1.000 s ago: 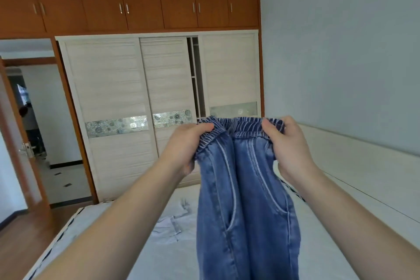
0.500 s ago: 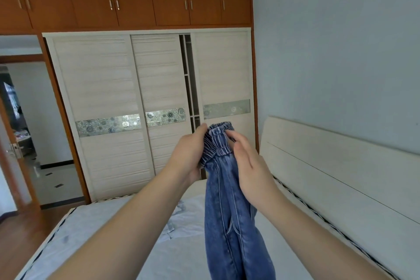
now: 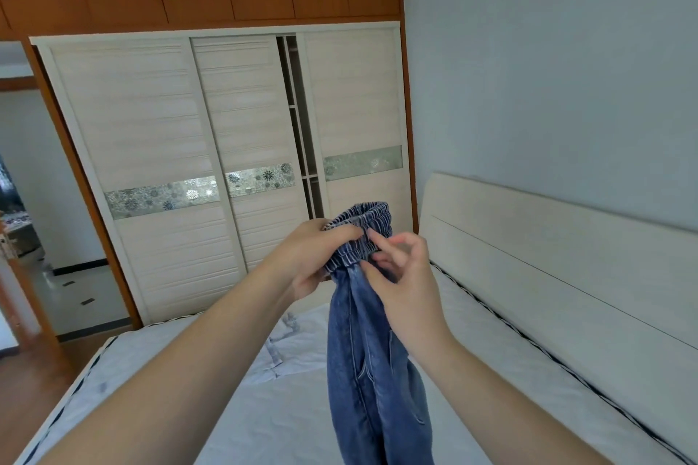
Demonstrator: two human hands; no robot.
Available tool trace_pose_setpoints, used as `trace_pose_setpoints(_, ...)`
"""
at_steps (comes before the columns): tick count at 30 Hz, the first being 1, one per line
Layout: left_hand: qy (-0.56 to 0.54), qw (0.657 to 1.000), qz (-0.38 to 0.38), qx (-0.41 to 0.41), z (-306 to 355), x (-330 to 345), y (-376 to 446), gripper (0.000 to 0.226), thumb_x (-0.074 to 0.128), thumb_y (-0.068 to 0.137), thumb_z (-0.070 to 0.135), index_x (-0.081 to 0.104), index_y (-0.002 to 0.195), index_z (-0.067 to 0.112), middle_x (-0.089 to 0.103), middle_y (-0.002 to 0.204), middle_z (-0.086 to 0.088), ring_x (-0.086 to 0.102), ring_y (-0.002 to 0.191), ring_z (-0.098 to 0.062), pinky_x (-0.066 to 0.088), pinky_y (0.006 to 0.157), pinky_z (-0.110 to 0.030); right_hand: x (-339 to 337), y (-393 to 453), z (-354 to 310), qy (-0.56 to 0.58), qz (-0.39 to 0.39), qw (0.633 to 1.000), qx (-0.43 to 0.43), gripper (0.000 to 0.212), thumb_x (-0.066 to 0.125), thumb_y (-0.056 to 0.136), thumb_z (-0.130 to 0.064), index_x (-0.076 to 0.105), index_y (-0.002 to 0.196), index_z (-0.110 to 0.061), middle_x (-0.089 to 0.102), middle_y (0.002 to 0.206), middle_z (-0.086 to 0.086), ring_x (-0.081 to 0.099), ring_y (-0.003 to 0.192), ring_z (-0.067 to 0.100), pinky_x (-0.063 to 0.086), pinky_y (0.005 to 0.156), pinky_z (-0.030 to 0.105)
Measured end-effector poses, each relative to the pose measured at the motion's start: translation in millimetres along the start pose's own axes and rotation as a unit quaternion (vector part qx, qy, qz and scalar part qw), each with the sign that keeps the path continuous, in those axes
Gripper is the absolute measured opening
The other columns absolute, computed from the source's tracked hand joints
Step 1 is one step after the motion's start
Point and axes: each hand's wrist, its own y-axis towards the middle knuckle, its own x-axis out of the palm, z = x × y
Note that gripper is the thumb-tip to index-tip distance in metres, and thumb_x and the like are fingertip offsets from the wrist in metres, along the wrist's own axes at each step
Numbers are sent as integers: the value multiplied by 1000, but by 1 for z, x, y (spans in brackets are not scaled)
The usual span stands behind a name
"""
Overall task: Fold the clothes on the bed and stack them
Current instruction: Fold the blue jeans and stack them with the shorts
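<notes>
A pair of blue jeans [image 3: 372,362] with an elastic striped waistband hangs in the air over the bed [image 3: 264,423], folded lengthwise with the waistband bunched together. My left hand [image 3: 317,257] grips the gathered waistband from the left. My right hand [image 3: 404,276] is at the waistband's right side, fingers loosely spread with the fingertips touching the fabric; whether it pinches the cloth is unclear. A pale light-blue garment [image 3: 291,347] lies crumpled on the mattress behind the jeans.
The cream headboard [image 3: 566,257] runs along the right side of the bed. A wardrobe [image 3: 211,147] with sliding doors, one gap open, stands beyond the bed. An open doorway [image 3: 34,238] is at the far left.
The waistband was held stretched wide between both hands; the hands came together, bunching it. My right hand has loosened, its fingers now spread. The view turned right toward the headboard.
</notes>
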Motion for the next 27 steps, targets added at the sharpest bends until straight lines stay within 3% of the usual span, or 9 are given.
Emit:
trace_pose_setpoints(4,32,999,-6,-12,-7,-2,-3,13,56,90,2,60,101,-3,65,96,-20,61,85,-26,49,82,-37,-14,-2,23,64,-36,997,24,38,68,90,-12,47,115,-31,64,123,-18,62,108,7,45,93,15)
trace_pose_setpoints(6,35,999,-27,-10,-8,-5,-6,13,53,90,0,62,99,-2,66,103,-24,62,88,-27,51,86,-38,-29,-1,39,35,2,998,46,43,69,90,-27,47,125,-37,57,129,-20,54,119,1,41,100,15)
trace_pose_setpoints(8,35,997,-73,-3,-8,-11,-9,18,51,91,-2,63,105,-2,66,114,-26,64,96,-30,50,95,-42,-46,5,49,-17,17,995,97,67,70,83,-48,37,141,-37,43,144,-21,40,132,-1,31,111,24)
trace_pose_setpoints(10,29,991,-130,6,-7,-19,-9,26,53,89,-1,61,114,-3,64,120,-26,64,103,-32,50,99,-45,-61,14,53,21,-63,987,143,89,73,74,-59,31,148,-33,38,151,-15,36,139,6,32,113,32)
trace_pose_setpoints(13,39,977,-209,12,-3,-32,-9,38,57,83,4,60,121,1,66,120,-23,66,104,-30,56,90,-41,-69,25,49,62,-171,971,157,50,77,73,-46,62,120,-39,65,129,-4,59,122,17,50,96,32)
trace_pose_setpoints(15,69,964,-256,17,0,-41,-9,39,57,84,5,59,124,4,67,120,-18,66,106,-28,56,89,-37,-69,26,46,79,-175,969,154,38,80,68,-42,70,104,-34,71,116,1,66,111,21,52,94,38)
trace_pose_setpoints(18,230,919,-315,57,12,-53,-15,40,57,91,9,55,130,12,66,125,-6,62,116,-23,49,99,-32,-62,23,41,81,-143,977,137,40,84,63,-46,71,100,-35,73,110,-1,69,104,18,51,95,40)
trace_pose_setpoints(23,546,777,-313,30,45,-46,-25,50,74,82,32,48,124,41,65,113,22,62,104,2,48,91,-27,-43,15,30,68,-86,991,79,47,81,64,-46,66,107,-35,73,109,-8,68,103,12,50,96,38)
trace_pose_setpoints(27,597,770,-219,39,48,-20,-22,83,77,61,70,40,129,41,59,115,25,58,99,4,46,77,-18,-33,21,18,79,-71,993,54,45,85,66,-43,67,105,-30,74,106,-4,70,100,16,54,91,41)
